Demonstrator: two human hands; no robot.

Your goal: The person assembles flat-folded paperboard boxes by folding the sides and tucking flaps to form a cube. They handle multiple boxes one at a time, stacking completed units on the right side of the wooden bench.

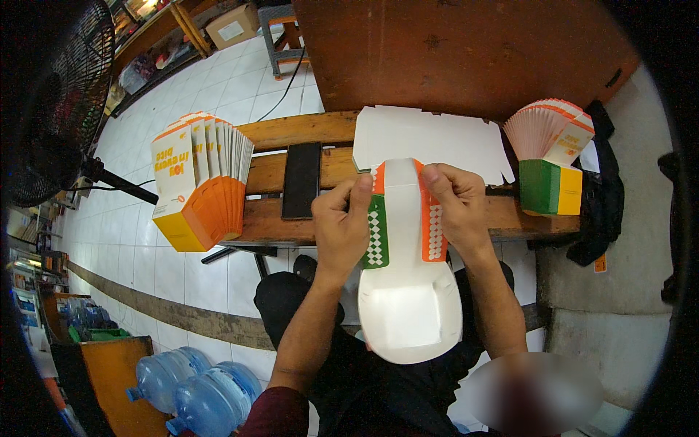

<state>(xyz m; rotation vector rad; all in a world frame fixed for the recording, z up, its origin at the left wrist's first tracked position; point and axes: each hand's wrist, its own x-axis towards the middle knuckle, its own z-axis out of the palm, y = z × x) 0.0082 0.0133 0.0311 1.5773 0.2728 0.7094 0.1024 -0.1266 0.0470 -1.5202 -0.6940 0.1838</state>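
A partly folded cardboard food box (409, 309) is held up before me, white inside, its rounded tray part nearest my lap. Green and orange side flaps with white patterns stand along its narrow upper part. My left hand (342, 222) is closed on the green-flap side, thumb against the upper edge. On the orange-flap side, my right hand (460, 207) pinches the opposite edge. Just beyond the hands lies a stack of flat white cardboard blanks (429, 142) on the slatted wooden bench (280, 132); the box hides its near edge in part.
A fan of nested orange-and-white boxes (196, 182) stands at the bench's left, beside a black phone (301, 180). More nested boxes (550, 160) sit at the right end. A black fan (54, 109) stands far left; blue water bottles (211, 397) lie lower left. A brown panel (466, 54) rises behind.
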